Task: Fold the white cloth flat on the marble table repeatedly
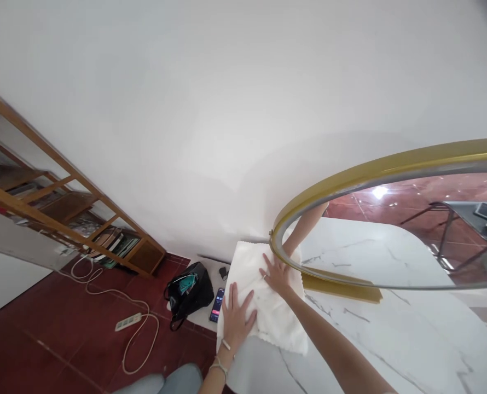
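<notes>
A white cloth (264, 317) lies spread over the left end of a white marbled table (350, 339). My left hand (236, 320) rests flat on the cloth's left part, fingers apart. Farther back, my right hand (277, 275) lies on the cloth with its fingers spread, close to the gold rim of a mirror (334, 189). The mirror stands on a gold base (342, 287) and reflects part of my right arm.
Left of the table are a black bag (200, 293), a phone (216, 305) and a small black item (223, 273) on a pale surface. A power strip (128, 322) with its cord lies on the red floor. A wooden shelf (99, 194) stands along the wall.
</notes>
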`<state>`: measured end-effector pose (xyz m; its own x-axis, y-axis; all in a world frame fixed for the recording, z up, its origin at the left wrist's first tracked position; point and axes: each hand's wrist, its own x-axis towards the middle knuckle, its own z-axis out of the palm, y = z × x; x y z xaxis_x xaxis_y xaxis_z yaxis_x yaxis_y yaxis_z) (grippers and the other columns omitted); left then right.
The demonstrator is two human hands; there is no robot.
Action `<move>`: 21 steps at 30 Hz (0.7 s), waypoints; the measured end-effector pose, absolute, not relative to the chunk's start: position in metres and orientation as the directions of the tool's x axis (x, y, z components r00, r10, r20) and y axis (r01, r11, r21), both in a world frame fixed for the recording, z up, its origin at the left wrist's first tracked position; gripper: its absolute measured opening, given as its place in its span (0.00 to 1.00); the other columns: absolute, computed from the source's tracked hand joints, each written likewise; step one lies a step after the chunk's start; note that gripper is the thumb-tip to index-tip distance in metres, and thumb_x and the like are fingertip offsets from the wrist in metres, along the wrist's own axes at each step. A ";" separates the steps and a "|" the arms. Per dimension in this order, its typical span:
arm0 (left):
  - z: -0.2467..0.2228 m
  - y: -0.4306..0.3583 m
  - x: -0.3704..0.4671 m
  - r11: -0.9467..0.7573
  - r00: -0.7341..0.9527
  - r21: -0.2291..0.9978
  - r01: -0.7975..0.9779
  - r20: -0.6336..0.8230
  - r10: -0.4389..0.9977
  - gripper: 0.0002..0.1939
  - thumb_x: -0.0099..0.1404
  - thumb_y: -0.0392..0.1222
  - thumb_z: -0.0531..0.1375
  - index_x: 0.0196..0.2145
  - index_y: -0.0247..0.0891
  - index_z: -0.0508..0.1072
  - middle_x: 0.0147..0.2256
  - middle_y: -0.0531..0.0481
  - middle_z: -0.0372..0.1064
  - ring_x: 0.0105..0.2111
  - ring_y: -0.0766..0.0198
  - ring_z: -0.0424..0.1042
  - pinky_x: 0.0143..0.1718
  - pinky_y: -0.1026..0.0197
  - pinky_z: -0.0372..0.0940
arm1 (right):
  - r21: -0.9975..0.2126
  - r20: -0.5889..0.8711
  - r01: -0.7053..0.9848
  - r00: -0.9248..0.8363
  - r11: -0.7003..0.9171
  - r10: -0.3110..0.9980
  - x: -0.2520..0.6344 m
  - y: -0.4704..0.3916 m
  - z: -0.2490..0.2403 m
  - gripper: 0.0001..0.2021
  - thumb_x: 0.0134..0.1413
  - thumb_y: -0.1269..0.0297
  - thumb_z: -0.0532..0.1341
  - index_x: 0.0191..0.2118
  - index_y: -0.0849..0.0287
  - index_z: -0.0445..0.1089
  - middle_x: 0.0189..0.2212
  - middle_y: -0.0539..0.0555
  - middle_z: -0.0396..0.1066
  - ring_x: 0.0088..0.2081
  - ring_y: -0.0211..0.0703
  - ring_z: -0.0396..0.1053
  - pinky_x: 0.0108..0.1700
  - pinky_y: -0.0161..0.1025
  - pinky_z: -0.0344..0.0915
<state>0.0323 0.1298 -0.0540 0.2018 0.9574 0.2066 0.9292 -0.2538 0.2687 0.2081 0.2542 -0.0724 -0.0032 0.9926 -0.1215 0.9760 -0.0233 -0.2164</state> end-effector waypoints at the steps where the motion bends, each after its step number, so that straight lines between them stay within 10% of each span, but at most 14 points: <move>1: -0.053 0.134 0.033 -0.254 0.202 0.277 0.927 0.203 0.958 0.28 0.65 0.46 0.54 0.61 0.60 0.54 0.67 0.55 0.38 0.64 0.40 0.41 0.56 0.34 0.51 | -0.224 -0.121 0.975 -0.017 -0.011 0.992 0.206 0.261 -0.070 0.30 0.62 0.51 0.48 0.66 0.44 0.39 0.67 0.57 0.40 0.64 0.62 0.45 0.59 0.64 0.44; 21: -0.106 0.002 0.031 -0.166 0.110 0.236 0.957 0.231 0.967 0.37 0.61 0.57 0.55 0.63 0.68 0.41 0.62 0.62 0.53 0.65 0.44 0.42 0.55 0.27 0.51 | -0.256 0.146 0.832 -0.471 0.493 0.870 0.172 0.141 -0.075 0.39 0.51 0.35 0.51 0.66 0.41 0.41 0.68 0.54 0.32 0.67 0.66 0.31 0.59 0.70 0.18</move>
